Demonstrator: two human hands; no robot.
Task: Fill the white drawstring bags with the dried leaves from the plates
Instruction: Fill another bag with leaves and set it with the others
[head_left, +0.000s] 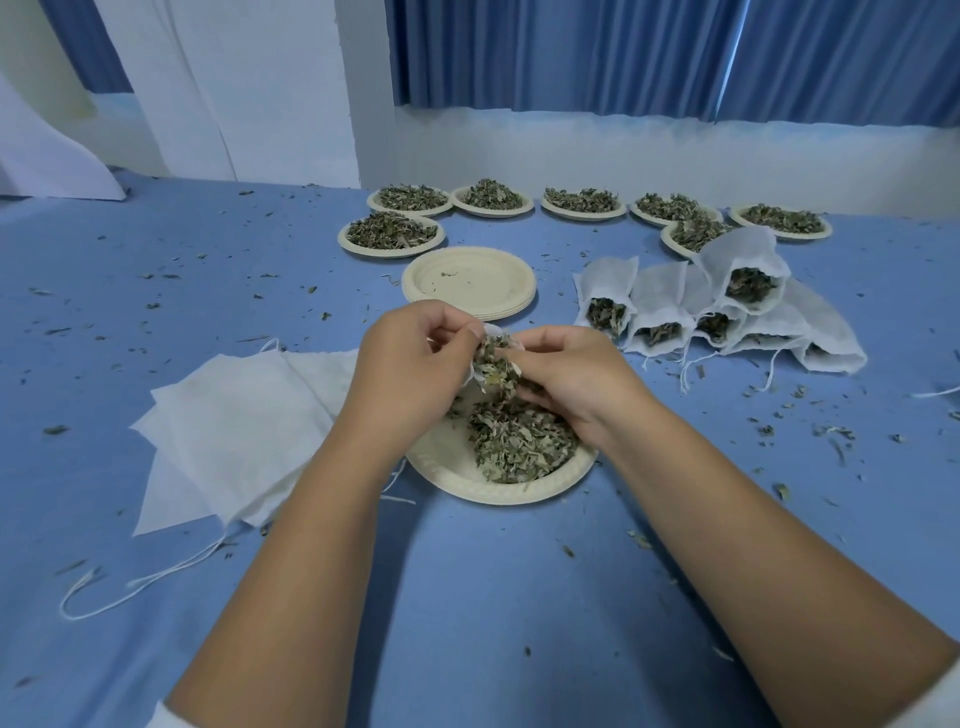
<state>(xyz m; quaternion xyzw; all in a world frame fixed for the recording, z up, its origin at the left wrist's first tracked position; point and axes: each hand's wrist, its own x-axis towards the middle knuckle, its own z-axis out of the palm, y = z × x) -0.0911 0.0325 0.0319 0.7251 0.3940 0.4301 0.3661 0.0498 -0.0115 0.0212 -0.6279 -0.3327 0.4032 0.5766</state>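
Imo the trick with this step is holding the mouth wide and working right over the plate (447, 480), so whatever drops lands back on it and not on the blue surface (493, 597), which is already littered with crumbs. The left hand (410, 364) is pinching the rim of the white drawstring bag (491, 329). The right hand (571, 379) has its fingers curled round a clump of dried leaves (496, 358) at the opening. The two hands are close together, just above the plate's far rim. I'd feed in small pinches and not cram, since that thin fabric looks floppy and the flakes look light and brittle. The bag is mostly hidden between the hands with only bits of white showing, so I can't tell how full it is. The plate sits mid-surface with a good heap (519, 441) on it. Flat empty bags (234, 436) lie toward the left edge, filled bags (727, 306) are piled toward the right edge, and more loaded plates (392, 231) line the far edge.
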